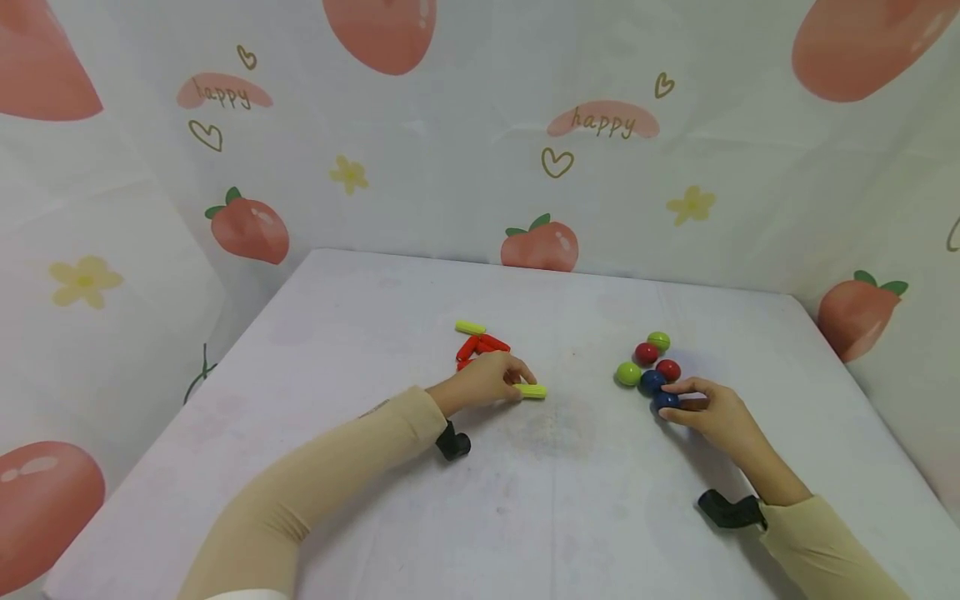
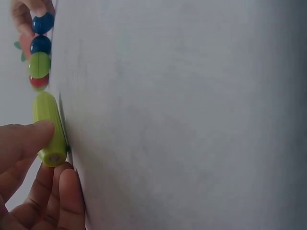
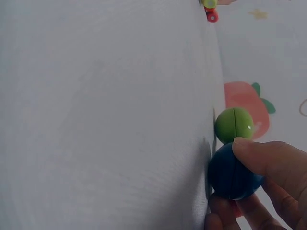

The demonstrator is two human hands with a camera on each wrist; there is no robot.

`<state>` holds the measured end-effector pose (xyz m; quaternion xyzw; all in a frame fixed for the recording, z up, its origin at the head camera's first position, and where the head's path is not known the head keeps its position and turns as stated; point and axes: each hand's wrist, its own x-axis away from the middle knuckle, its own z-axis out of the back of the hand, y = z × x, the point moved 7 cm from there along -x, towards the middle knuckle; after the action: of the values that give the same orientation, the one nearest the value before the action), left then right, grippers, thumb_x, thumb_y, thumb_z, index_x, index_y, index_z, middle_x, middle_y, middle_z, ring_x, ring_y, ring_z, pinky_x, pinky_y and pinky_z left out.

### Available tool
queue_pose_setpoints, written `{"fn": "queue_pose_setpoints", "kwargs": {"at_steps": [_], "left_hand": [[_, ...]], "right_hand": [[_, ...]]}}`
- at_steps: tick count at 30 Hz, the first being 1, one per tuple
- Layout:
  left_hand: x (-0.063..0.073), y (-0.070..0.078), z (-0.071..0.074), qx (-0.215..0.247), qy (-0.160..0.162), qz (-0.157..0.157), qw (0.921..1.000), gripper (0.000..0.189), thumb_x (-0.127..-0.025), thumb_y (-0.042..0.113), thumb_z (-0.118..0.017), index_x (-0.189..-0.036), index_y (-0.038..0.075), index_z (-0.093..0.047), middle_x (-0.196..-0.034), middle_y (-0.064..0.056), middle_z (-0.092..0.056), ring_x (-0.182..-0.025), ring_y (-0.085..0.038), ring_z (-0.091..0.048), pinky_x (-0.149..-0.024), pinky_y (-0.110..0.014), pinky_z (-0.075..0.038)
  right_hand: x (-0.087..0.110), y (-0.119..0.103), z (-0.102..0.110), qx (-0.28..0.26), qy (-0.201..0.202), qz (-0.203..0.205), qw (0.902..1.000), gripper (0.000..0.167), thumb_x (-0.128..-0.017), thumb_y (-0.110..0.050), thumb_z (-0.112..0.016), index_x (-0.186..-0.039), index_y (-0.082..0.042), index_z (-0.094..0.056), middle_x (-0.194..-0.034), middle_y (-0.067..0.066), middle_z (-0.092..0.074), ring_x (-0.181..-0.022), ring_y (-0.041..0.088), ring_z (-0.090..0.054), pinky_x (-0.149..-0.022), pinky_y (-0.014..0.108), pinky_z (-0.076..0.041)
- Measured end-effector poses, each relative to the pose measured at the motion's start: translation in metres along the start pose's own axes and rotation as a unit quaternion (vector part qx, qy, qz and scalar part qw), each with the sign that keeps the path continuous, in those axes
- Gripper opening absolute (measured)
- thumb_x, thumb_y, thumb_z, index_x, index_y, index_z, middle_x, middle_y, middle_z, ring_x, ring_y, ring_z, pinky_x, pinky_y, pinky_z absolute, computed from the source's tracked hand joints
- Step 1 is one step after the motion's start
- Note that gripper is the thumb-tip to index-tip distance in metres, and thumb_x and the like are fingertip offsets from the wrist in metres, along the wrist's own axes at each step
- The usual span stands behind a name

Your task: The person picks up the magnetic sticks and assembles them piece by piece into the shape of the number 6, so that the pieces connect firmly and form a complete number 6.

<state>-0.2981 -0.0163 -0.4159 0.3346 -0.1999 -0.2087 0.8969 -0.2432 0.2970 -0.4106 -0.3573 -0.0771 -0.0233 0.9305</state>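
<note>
Near the middle of the table, my left hand (image 1: 482, 383) pinches a yellow-green ribbed rod (image 2: 50, 127) between thumb and fingers. A round grey spot shows on the rod's near end in the left wrist view. Just behind that hand lie several short red rods (image 1: 468, 347), partly hidden by it, and a second yellow-green rod (image 1: 470, 327). On the right, my right hand (image 1: 712, 417) grips a dark blue ball (image 3: 230, 172) with a seam round it. Close against it sits another blue ball (image 1: 652, 382), with two red balls (image 1: 647, 353) and two green balls (image 1: 628, 373) beyond.
A white cloth covers the table (image 1: 390, 517), and a white backdrop (image 1: 450, 150) printed with peaches and flowers stands behind it. Black wrist mounts (image 1: 729, 509) hang under both forearms, low over the cloth. A dark green cord (image 1: 199, 375) shows past the left edge.
</note>
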Motion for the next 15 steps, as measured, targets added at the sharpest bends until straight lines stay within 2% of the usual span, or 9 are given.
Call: {"fn": "queue_pose_setpoints", "kwargs": {"at_steps": [7, 15], "left_hand": [[0.0006, 0.0029, 0.0016, -0.005, -0.003, 0.011, 0.9999, 0.024, -0.092, 0.01, -0.075, -0.116, 0.017, -0.076, -0.104, -0.003, -0.068, -0.094, -0.015, -0.06, -0.079, -0.023, -0.052], [0.0002, 0.0041, 0.0018, -0.01, -0.006, 0.003, 0.9999, 0.025, -0.092, 0.01, -0.074, -0.116, 0.017, -0.076, -0.103, -0.003, -0.069, -0.094, -0.014, -0.061, -0.078, -0.021, -0.051]], "right_hand": [[-0.0001, -0.0007, -0.0001, -0.001, -0.001, 0.0, 1.0, 0.051, -0.091, -0.029, -0.078, -0.129, 0.002, -0.063, -0.14, 0.037, -0.052, -0.121, 0.051, -0.061, -0.086, 0.05, -0.059], [-0.0003, 0.0005, -0.0004, -0.001, -0.006, -0.005, 1.0, 0.051, -0.091, -0.029, -0.078, -0.129, 0.002, -0.063, -0.139, 0.038, -0.053, -0.121, 0.051, -0.06, -0.084, 0.047, -0.059]]}}
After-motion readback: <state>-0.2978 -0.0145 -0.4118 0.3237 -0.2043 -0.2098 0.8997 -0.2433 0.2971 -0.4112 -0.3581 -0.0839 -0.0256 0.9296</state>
